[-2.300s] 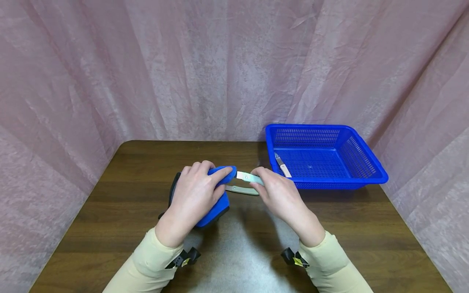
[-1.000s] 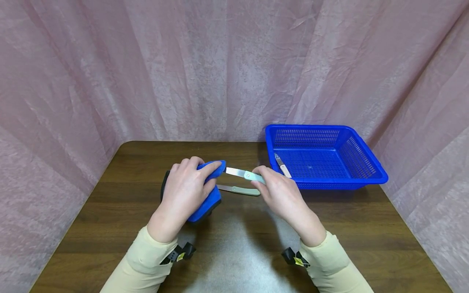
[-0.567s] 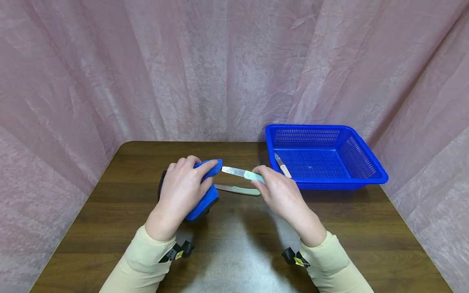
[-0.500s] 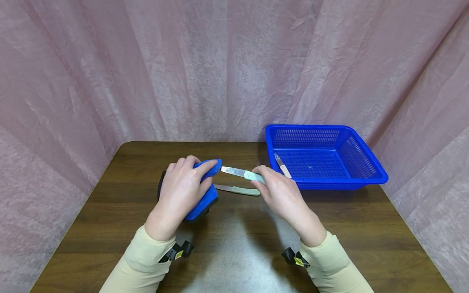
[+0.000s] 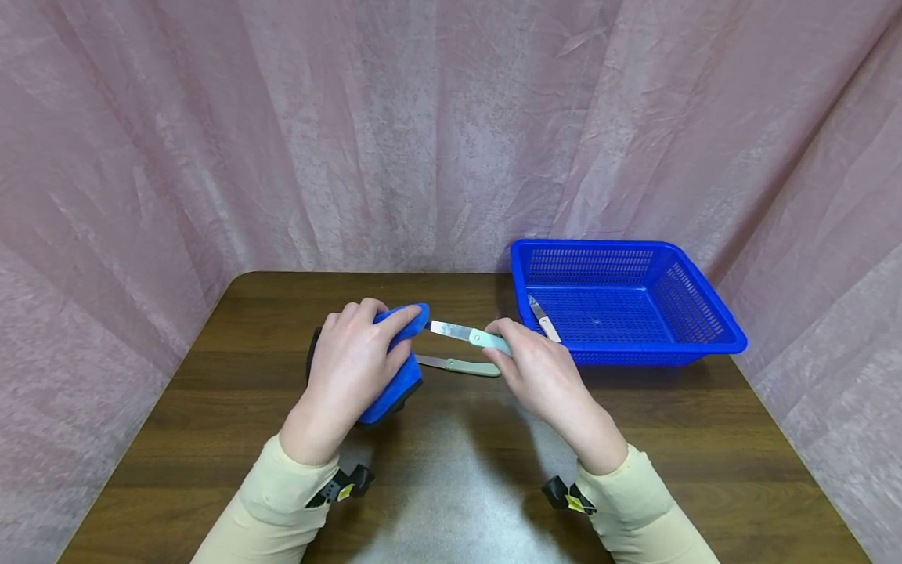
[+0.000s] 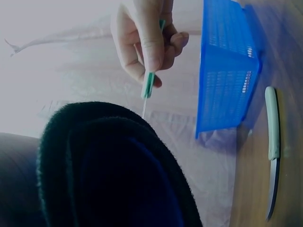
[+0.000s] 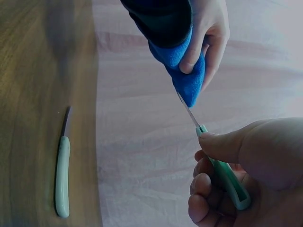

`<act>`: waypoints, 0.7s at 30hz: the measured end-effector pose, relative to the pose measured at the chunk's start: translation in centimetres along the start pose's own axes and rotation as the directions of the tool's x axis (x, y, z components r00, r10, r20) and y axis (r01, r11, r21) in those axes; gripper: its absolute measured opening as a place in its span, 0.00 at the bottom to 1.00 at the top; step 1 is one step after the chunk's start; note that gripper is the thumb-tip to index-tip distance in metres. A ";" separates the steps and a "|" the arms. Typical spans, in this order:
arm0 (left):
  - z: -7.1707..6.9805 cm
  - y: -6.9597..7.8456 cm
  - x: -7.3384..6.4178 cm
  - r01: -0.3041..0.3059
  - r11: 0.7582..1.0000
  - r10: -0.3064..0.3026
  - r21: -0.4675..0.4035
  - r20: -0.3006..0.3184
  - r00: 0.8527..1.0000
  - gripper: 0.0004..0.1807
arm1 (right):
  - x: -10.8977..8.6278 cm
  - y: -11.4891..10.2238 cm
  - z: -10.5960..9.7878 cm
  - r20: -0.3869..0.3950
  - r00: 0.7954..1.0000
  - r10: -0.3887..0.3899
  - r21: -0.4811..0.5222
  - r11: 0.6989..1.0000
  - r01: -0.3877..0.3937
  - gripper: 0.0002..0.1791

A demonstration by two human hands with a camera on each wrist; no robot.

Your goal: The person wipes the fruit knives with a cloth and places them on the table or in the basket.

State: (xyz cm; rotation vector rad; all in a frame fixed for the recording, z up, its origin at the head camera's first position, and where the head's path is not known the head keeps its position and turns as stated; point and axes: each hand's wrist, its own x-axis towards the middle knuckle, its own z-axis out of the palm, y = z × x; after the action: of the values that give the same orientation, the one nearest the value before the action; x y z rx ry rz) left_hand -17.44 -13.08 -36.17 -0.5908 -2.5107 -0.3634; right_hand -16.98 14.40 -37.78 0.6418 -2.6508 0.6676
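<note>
My left hand (image 5: 352, 356) grips a folded blue cloth (image 5: 395, 392) with black edging, thumb and fingers closed over its corner. That corner wraps the tip of a folding knife's unfolded blade (image 5: 451, 330); the tip itself is hidden. My right hand (image 5: 539, 368) holds the same folding knife by its mint-green handle (image 7: 229, 182), the thumb along one side. A second folding knife with a pale green handle (image 5: 474, 367) lies unfolded on the table below, and in the head view the cloth covers the end of its blade.
A blue plastic basket (image 5: 634, 348) stands at the back right of the wooden table (image 5: 232, 376). Inside it, by the left wall, lies a knife with a white handle (image 5: 550, 329). Pink curtains (image 5: 451, 141) hang behind the table and at both sides.
My left hand has slid the cloth left along the blade to its tip, baring more metal, then come back slightly right. The right hand has hardly moved.
</note>
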 end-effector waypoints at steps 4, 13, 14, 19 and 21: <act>0.2 0.7 0.0 -0.033 0.999 0.033 -0.003 -0.008 0.999 0.24 | 0.0 0.0 0.1 0.009 1.000 0.006 -0.003 1.000 -0.006 0.10; 0.9 2.4 -0.3 -0.098 0.995 0.098 0.008 -0.004 0.995 0.24 | 0.0 0.0 0.2 0.012 1.000 0.010 -0.009 1.000 -0.010 0.11; 0.9 2.5 -0.3 -0.103 0.995 0.103 0.008 -0.003 0.995 0.24 | 0.0 0.0 0.2 0.012 1.000 0.008 -0.009 1.000 -0.008 0.11; 1.1 3.3 -0.5 -0.134 0.991 0.134 0.010 -0.003 0.991 0.24 | -0.1 0.0 0.2 0.017 1.000 0.002 -0.010 1.000 -0.002 0.10; 1.3 3.5 -0.6 -0.144 0.989 0.144 0.018 0.000 0.990 0.24 | -0.1 0.0 0.3 0.020 1.000 0.002 -0.010 1.000 -0.001 0.10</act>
State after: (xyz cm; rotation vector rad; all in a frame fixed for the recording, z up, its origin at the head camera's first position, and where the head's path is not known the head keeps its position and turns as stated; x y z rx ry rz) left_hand -15.90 -9.79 -37.04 -0.7594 -2.4492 -0.2865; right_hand -16.95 14.24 -38.03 0.6472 -2.6720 0.6505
